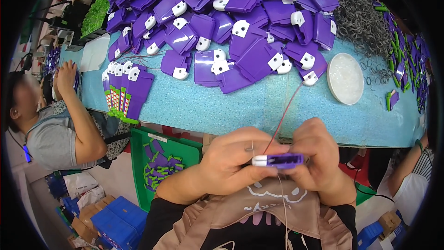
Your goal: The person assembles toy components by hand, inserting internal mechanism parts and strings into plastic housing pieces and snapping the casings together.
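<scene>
Your left grip (231, 159) and right grip (318, 150) pinched one case (280, 160); one bowl (330, 81) sat on the surface (208, 109).

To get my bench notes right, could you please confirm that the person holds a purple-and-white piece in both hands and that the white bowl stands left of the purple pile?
Not quite: the head view shows the white bowl right of the purple pile. The left hand and right hand do hold a purple-and-white piece.

Blue crate (119, 221) beside brown cardboard (88, 214), lower left
</scene>
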### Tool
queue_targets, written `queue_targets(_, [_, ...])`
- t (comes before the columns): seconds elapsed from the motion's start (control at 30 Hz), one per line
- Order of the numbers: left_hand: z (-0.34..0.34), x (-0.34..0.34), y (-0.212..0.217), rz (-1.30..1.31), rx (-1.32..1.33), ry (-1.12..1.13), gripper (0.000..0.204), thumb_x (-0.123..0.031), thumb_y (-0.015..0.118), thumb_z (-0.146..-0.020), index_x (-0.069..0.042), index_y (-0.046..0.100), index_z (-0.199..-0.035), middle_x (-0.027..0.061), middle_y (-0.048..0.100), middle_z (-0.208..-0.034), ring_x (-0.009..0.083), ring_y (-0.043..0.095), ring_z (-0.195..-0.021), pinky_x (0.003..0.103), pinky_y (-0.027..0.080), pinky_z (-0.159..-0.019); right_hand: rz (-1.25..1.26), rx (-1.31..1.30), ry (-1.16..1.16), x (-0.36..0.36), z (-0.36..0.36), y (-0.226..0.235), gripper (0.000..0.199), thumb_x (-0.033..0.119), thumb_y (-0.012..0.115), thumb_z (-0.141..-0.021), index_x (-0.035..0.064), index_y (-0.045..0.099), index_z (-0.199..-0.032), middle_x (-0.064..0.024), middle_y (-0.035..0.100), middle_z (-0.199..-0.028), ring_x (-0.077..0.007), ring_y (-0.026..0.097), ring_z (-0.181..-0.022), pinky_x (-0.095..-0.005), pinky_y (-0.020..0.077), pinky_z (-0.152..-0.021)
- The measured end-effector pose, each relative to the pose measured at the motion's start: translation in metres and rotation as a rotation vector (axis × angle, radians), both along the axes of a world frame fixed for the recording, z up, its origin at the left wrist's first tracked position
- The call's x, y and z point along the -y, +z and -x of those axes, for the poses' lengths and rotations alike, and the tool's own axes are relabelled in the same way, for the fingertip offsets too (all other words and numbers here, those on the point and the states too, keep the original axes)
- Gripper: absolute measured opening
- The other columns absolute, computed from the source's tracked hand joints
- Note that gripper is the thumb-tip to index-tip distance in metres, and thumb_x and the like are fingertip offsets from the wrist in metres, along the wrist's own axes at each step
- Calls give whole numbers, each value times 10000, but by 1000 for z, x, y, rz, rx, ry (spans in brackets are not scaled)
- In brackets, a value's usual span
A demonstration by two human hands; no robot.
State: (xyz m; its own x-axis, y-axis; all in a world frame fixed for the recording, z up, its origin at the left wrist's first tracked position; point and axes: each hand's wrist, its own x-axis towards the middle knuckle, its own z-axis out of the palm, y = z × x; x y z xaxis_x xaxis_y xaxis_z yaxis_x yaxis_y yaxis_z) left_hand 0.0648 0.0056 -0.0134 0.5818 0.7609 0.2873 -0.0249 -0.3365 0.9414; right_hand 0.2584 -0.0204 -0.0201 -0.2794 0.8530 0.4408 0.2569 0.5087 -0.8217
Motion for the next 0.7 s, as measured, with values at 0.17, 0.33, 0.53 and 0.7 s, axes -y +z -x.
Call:
queue_targets(0.17, [9, 7, 4, 146, 139, 255, 252, -93, 634, -762, 33, 607, -978, 138, 605, -855, 212, 590, -721, 287, 463, -635, 122, 247, 148, -3, -2, 3, 253, 184, 709, -678, 36, 586, -841, -89, 550, -745, -267, 524, -654, -351, 409, -612])
queue_targets(0.33, [5, 14, 1, 211, 46, 195, 239, -124, 614, -805, 41, 589, -976, 146, 595, -896, 218, 582, -770, 294, 454, -686, 91, 249, 123, 3, -6, 4, 291, 158, 720, -660, 33, 593, -890, -75, 550, -702, -245, 540, -637, -338, 409, -587])
queue_targets(0.53, [-7, 18, -13, 740, 558, 46, 254, -113, 476, -908, 8, 464, -1131, 127, 523, -1127, 210, 524, -1015, 327, 400, -890, 2, 153, -159, 10, 3, 11, 499, 182, 796, -594, 30, 569, -1011, -23, 587, -668, -182, 550, -563, -295, 393, -519])
queue_targets(0.7, [-5, 21, -7, 982, 789, 7, 258, -126, 486, -906, 12, 456, -1123, 130, 491, -1151, 189, 511, -1017, 319, 414, -869, 320, -45, -5, 4, 9, 16, 470, 181, 763, -636, 15, 553, -1023, -61, 587, -696, -232, 567, -595, -320, 430, -554])
